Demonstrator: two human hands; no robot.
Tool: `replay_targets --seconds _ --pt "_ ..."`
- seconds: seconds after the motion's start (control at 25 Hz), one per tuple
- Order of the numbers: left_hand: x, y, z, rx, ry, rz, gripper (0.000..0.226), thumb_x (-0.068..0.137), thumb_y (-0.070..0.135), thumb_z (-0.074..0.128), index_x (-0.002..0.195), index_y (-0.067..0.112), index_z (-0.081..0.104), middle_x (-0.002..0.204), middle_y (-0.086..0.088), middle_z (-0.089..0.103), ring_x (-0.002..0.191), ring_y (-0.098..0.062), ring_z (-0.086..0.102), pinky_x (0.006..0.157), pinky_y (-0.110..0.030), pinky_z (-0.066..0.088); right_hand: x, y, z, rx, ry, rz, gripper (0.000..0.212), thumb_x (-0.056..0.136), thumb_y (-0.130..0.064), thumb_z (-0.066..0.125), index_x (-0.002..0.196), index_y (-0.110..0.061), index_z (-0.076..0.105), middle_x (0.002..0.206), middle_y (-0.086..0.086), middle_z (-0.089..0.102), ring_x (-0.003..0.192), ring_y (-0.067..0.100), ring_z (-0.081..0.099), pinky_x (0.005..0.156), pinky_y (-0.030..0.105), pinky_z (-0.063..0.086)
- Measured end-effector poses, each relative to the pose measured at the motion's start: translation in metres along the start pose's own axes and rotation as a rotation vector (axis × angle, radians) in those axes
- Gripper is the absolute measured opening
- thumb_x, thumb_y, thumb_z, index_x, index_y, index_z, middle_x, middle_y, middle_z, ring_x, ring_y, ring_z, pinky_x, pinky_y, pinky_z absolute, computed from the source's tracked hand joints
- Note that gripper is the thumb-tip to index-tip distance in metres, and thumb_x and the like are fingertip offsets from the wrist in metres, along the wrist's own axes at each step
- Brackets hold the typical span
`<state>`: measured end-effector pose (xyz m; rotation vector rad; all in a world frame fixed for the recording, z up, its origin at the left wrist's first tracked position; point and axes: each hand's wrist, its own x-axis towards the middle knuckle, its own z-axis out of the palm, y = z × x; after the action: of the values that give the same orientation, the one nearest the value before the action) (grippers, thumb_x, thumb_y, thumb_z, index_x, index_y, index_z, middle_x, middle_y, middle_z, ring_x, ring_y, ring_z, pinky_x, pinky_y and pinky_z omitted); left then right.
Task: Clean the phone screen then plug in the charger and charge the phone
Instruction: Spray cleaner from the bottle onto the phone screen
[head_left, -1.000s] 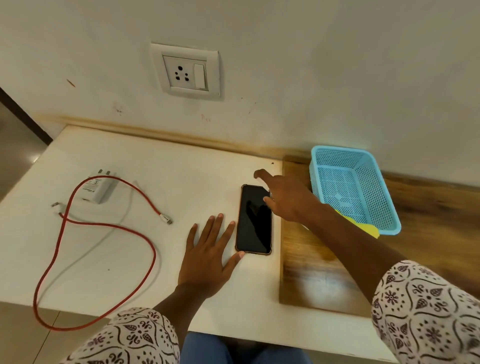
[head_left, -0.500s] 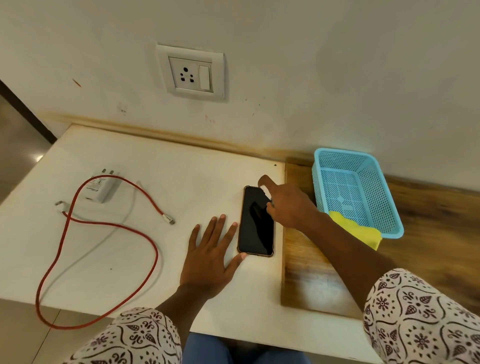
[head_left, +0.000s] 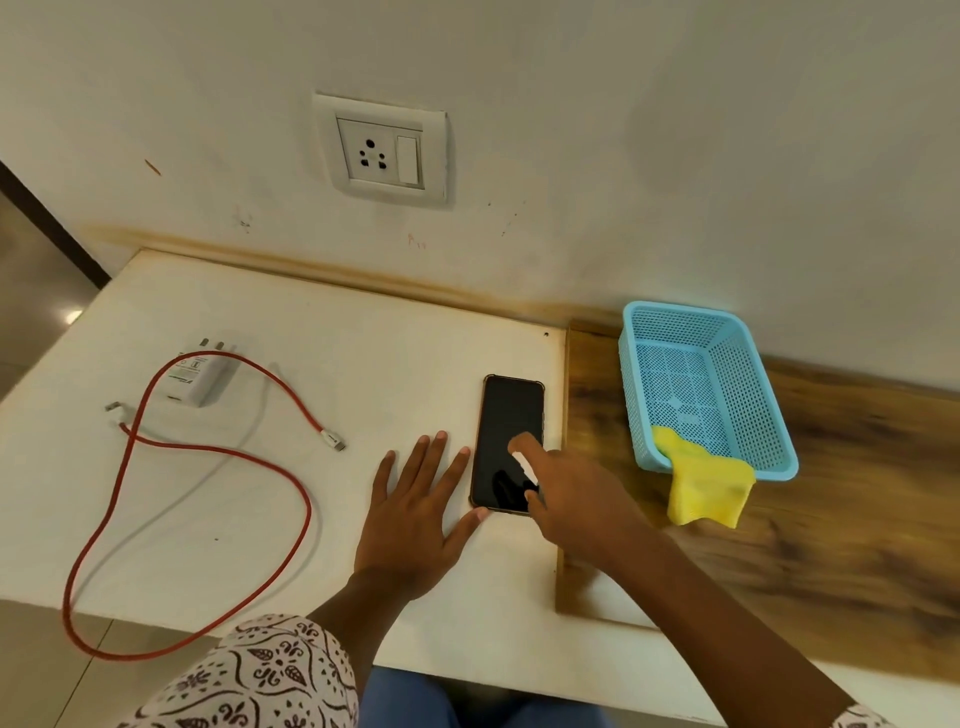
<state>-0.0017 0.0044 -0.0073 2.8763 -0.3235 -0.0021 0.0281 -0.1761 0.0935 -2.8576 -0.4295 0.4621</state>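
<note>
A black phone (head_left: 506, 415) lies screen up on the white table (head_left: 322, 338). My left hand (head_left: 415, 512) rests flat beside the phone's left edge, fingers spread, thumb touching its near corner. My right hand (head_left: 566, 493) hovers over the phone's near right part with the index finger stretched out above the screen, holding nothing. A white charger plug (head_left: 202, 376) lies at the far left with a red cable (head_left: 218, 452) looped across the table and hanging over the front edge. The wall socket (head_left: 384, 150) is above the table. A yellow cloth (head_left: 706, 483) hangs out of the blue basket (head_left: 649, 395).
The blue basket stands on a wooden board (head_left: 831, 493) at the right, against the wall. A thin white cable (head_left: 208, 478) lies under the red one. The table's front edge runs close to my body.
My right hand has drawn back from the phone's far end toward its near end. The yellow cloth now shows more fully. My left hand has stayed in place.
</note>
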Motion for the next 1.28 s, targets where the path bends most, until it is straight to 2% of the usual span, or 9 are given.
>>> replay_targets --seconds 0.24,0.44,0.6,0.72,0.84,0.92,1.0,1.12,1.28 --pt "0.0 -0.001 0.001 -0.002 0.002 0.002 0.069 0.089 0.066 0.017 0.148 0.03 0.01 0.158 -0.001 0.011 0.145 -0.021 0.006 0.117 -0.047 0.008 -0.001 0.009 0.0 0.049 0.052 0.102 0.051 0.092 -0.02 0.052 0.136 -0.029 0.026 0.103 0.006 0.063 0.073 0.013 0.052 0.064 0.022 0.047" --pt "-0.001 -0.001 -0.001 -0.016 0.008 0.003 0.069 0.089 0.066 0.017 0.147 0.03 0.013 0.157 -0.001 0.014 0.145 -0.022 0.009 0.117 -0.048 0.011 0.001 0.001 0.003 0.016 0.045 0.052 0.049 0.092 -0.021 0.052 0.134 -0.028 0.027 0.102 0.006 0.064 0.076 0.015 0.058 0.069 0.025 0.053" --pt "-0.001 0.001 -0.002 -0.019 0.013 0.006 0.068 0.089 0.065 0.019 0.147 0.03 0.015 0.156 -0.002 0.016 0.144 -0.022 0.012 0.116 -0.048 0.012 -0.008 0.003 0.0 0.155 0.103 0.018 0.048 0.092 -0.029 0.053 0.134 -0.031 0.029 0.107 0.005 0.065 0.081 0.013 0.056 0.071 0.022 0.049" --pt "-0.001 0.0 -0.003 -0.025 0.008 0.006 0.068 0.089 0.065 0.018 0.147 0.03 0.014 0.157 -0.001 0.013 0.145 -0.021 0.009 0.117 -0.048 0.012 -0.013 0.012 -0.015 0.276 0.152 0.01 0.049 0.089 -0.032 0.056 0.13 -0.037 0.03 0.088 -0.001 0.059 0.074 0.01 0.053 0.066 0.02 0.043" --pt "-0.001 0.0 -0.003 -0.018 0.003 0.007 0.069 0.089 0.065 0.018 0.147 0.029 0.017 0.157 -0.002 0.016 0.144 -0.022 0.012 0.116 -0.05 0.015 -0.011 0.023 -0.043 0.335 0.283 -0.009 0.043 0.087 -0.032 0.059 0.123 -0.037 0.036 0.066 -0.008 0.053 0.057 0.005 0.053 0.057 0.01 0.04" --pt "0.0 0.0 -0.004 -0.013 -0.006 0.005 0.069 0.088 0.066 0.017 0.147 0.029 0.016 0.157 -0.002 0.015 0.144 -0.022 0.011 0.117 -0.05 0.014 -0.006 0.033 -0.068 0.342 0.41 0.007 0.041 0.086 -0.032 0.061 0.119 -0.04 0.038 0.063 -0.012 0.051 0.055 0.001 0.052 0.051 0.007 0.037" --pt "0.0 0.001 -0.004 -0.005 -0.007 0.004 0.07 0.088 0.066 0.016 0.147 0.029 0.018 0.157 -0.002 0.016 0.144 -0.023 0.012 0.116 -0.05 0.016 -0.001 0.044 -0.094 0.357 0.492 0.037 0.042 0.087 -0.032 0.061 0.12 -0.039 0.035 0.069 -0.014 0.05 0.06 0.001 0.053 0.051 0.013 0.04" --pt "0.0 0.001 -0.006 0.006 -0.012 0.007 0.07 0.088 0.065 0.017 0.147 0.028 0.019 0.157 -0.003 0.018 0.144 -0.023 0.013 0.116 -0.05 0.015 0.005 0.058 -0.129 0.357 0.628 0.075 0.045 0.086 -0.03 0.063 0.124 -0.029 0.039 0.075 -0.004 0.054 0.059 0.002 0.054 0.049 0.016 0.038" --pt "0.0 0.002 -0.006 -0.002 -0.016 0.007 0.07 0.087 0.065 0.017 0.147 0.028 0.019 0.157 -0.003 0.017 0.144 -0.023 0.012 0.117 -0.05 0.015 0.005 0.065 -0.161 0.391 0.754 0.073 0.045 0.084 -0.026 0.065 0.123 -0.025 0.041 0.079 0.005 0.06 0.059 0.017 0.062 0.06 0.028 0.053"
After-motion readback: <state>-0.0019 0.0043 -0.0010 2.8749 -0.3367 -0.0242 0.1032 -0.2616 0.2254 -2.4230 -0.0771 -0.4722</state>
